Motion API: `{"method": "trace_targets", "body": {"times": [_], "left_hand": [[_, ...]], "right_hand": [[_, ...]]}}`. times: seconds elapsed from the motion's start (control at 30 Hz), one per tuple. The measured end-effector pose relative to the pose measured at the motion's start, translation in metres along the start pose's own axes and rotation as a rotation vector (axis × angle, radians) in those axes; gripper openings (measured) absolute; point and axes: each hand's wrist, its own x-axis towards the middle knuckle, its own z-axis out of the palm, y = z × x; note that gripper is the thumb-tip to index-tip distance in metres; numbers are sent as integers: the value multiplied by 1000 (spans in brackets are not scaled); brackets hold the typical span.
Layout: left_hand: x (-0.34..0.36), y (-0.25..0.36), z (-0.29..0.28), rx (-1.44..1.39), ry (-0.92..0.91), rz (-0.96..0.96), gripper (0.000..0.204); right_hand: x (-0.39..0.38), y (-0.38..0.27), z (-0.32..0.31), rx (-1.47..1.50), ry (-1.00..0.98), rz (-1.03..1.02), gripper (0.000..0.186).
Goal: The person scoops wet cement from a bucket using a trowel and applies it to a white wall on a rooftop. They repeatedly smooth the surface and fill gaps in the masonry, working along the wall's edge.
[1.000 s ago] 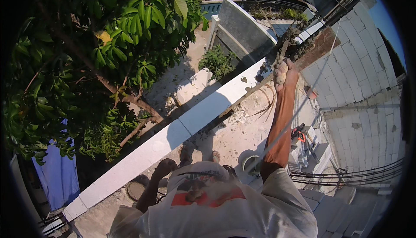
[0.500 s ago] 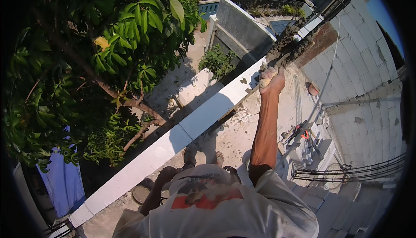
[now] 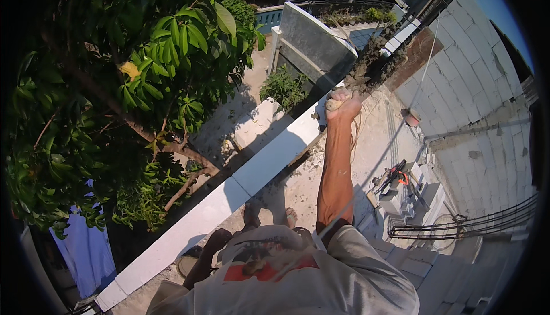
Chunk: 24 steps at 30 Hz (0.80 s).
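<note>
My right hand (image 3: 342, 106) is closed round the pale rounded handle of a trowel (image 3: 333, 104), at the far end of a row of white blocks (image 3: 235, 192). The trowel's blade is mostly hidden by the hand and by wet grey mortar (image 3: 362, 69) heaped just beyond it. A few mortar smears lie on the block by the hand. My left hand (image 3: 217, 240) hangs low in shade close to my body, near a round grey bucket (image 3: 187, 263). Its fingers are too dark to make out.
A leafy tree (image 3: 132, 103) overhangs the left side. A taut string (image 3: 421, 88) crosses on the right, before a block wall (image 3: 475, 63). Tools with an orange handle (image 3: 403, 178) lie on stacked blocks, and bent steel bars (image 3: 464, 229) jut in nearby.
My right hand has shifted a little left and nearer along the blocks, still gripping the trowel. More of the mortar beyond it shows. My left hand stays low by my body.
</note>
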Motion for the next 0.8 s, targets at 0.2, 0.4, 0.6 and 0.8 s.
{"method": "trace_targets", "body": {"times": [0.2, 0.4, 0.6, 0.8], "left_hand": [[10, -4, -2, 14, -15, 28, 13], [-5, 0, -6, 24, -2, 9, 13], [-10, 2, -2, 25, 13, 10, 13], [-11, 6, 3, 14, 39, 12, 12]], "right_hand": [[41, -52, 24, 543, -308, 231, 40], [-37, -30, 12, -248, -126, 153, 23], [-48, -72, -8, -352, -128, 298, 18], [-45, -125, 34, -194, -334, 324, 21]]}}
